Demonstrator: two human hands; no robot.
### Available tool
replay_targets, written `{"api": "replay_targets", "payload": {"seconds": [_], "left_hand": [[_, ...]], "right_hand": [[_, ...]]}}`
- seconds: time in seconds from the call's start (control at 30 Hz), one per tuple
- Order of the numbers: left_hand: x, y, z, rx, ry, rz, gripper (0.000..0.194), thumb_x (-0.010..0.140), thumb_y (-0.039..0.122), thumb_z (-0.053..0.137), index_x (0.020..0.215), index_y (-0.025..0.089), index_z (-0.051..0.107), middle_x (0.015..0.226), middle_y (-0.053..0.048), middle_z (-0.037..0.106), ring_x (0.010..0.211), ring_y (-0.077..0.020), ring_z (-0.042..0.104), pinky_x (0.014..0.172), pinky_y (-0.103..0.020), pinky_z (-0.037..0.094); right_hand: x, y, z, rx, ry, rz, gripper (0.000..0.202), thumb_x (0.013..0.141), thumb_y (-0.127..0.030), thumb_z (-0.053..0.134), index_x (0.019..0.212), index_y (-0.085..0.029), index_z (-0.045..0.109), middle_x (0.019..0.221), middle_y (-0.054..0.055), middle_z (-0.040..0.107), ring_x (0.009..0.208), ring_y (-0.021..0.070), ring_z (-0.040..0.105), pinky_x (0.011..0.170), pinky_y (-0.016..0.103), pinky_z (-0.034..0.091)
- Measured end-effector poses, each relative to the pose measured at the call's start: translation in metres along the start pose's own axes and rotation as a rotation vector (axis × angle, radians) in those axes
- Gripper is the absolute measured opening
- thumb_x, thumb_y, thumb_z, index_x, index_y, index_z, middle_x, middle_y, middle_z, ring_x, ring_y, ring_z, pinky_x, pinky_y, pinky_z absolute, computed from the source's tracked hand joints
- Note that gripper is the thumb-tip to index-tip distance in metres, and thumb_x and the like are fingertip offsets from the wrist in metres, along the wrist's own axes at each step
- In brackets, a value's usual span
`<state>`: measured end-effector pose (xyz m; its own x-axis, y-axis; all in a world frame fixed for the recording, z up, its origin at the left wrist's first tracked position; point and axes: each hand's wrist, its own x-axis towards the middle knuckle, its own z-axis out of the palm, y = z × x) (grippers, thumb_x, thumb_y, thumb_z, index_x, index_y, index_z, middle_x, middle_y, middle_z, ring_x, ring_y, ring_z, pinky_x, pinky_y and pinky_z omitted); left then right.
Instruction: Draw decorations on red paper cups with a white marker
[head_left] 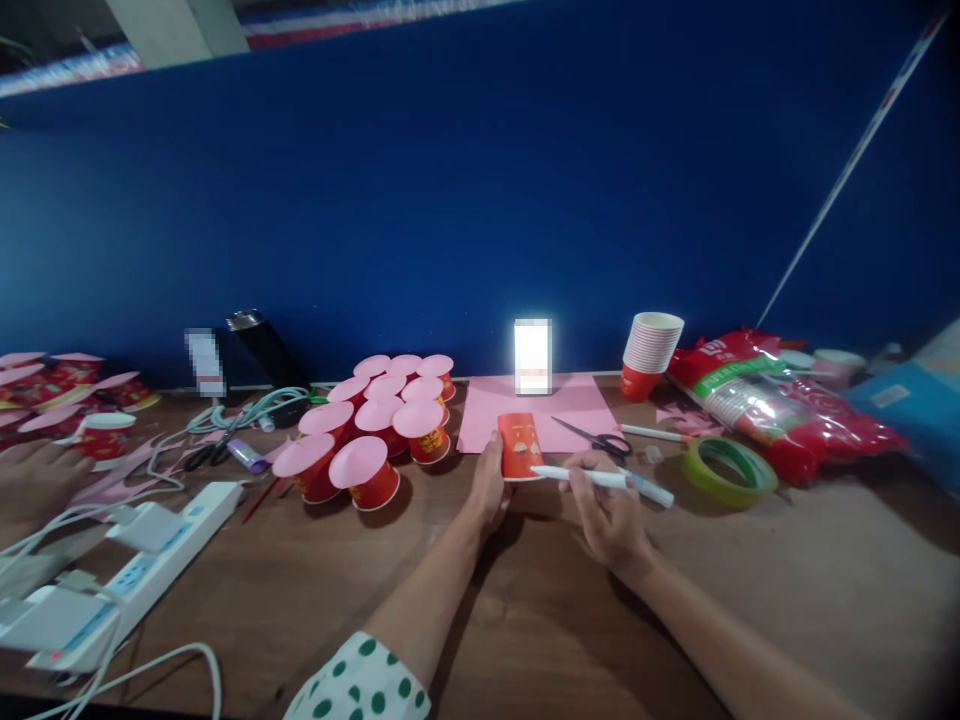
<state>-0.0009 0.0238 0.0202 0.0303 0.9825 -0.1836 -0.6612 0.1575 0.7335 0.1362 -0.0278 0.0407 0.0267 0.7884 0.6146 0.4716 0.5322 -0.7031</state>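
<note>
A red paper cup with gold printing (520, 446) is tipped on its side, with my left hand (491, 480) closed around its left edge. My right hand (606, 515) grips a white pen (559, 474), whose tip meets the cup's lower right edge or lies just in front of it. Beyond the right fingers a second white stick-like piece (656, 492) shows; whether it belongs to the pen I cannot tell. Black-handled scissors (600, 440) rest just behind, partly over a pink paper sheet (480, 410).
Several red cups topped with pink paper cones (364, 465) stand left. A lit phone (533, 357) stands on the pink paper. To the right are stacked cups (651, 355), green tape (731, 472) and a red plastic bag (780, 400). A power strip (150, 565) and another person's hand (37, 475) are left.
</note>
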Motion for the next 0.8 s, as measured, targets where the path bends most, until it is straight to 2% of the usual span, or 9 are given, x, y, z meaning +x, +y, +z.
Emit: {"api": "replay_targets", "payload": {"seconds": [0.1,0.23,0.43,0.6,0.8], "left_hand": [[-0.0028,0.0007,0.0031,0.06,0.01,0.05,0.038,0.073,0.05,0.063,0.08,0.013,0.062,0.067,-0.002,0.065,0.058,-0.0124,0.058,0.062,-0.024,0.046],[-0.0034,-0.0001,0.0037,0.117,0.019,0.097,0.036,0.073,0.05,0.062,0.073,0.015,0.059,0.061,0.001,0.061,0.054,-0.0111,0.053,0.058,-0.023,0.042],[-0.0011,-0.0025,0.001,0.139,0.013,0.085,0.037,0.072,0.052,0.062,0.075,0.015,0.058,0.061,0.002,0.06,0.054,-0.0108,0.051,0.059,-0.023,0.042],[0.0,-0.0044,-0.0008,0.145,-0.009,0.128,0.041,0.07,0.054,0.063,0.077,0.015,0.057,0.063,0.002,0.058,0.053,-0.0093,0.049,0.055,-0.022,0.04],[0.0021,-0.006,-0.003,0.163,-0.003,0.098,0.042,0.07,0.056,0.062,0.077,0.015,0.056,0.06,0.003,0.056,0.05,-0.0086,0.047,0.055,-0.022,0.039]], "right_hand": [[-0.0002,-0.0006,-0.0004,-0.018,-0.027,-0.022,0.021,0.091,-0.025,0.041,0.074,-0.02,0.054,0.062,-0.002,0.059,0.056,0.0118,0.055,0.062,0.025,0.044],[-0.0005,-0.0035,-0.0007,0.012,-0.089,0.0,0.021,0.091,-0.026,0.042,0.073,-0.02,0.052,0.061,-0.001,0.058,0.054,0.012,0.054,0.057,0.024,0.042],[-0.0011,-0.0029,-0.0002,0.022,-0.097,-0.008,0.022,0.091,-0.025,0.042,0.072,-0.02,0.051,0.063,-0.001,0.058,0.055,0.012,0.054,0.058,0.024,0.043],[-0.0026,0.0006,-0.0001,0.013,-0.132,-0.006,0.02,0.091,-0.024,0.041,0.074,-0.02,0.051,0.064,-0.001,0.058,0.056,0.012,0.055,0.059,0.023,0.042],[-0.0018,-0.0002,-0.0002,-0.011,-0.134,-0.021,0.02,0.091,-0.026,0.04,0.076,-0.02,0.051,0.064,0.0,0.058,0.056,0.0121,0.054,0.059,0.024,0.041]]}}
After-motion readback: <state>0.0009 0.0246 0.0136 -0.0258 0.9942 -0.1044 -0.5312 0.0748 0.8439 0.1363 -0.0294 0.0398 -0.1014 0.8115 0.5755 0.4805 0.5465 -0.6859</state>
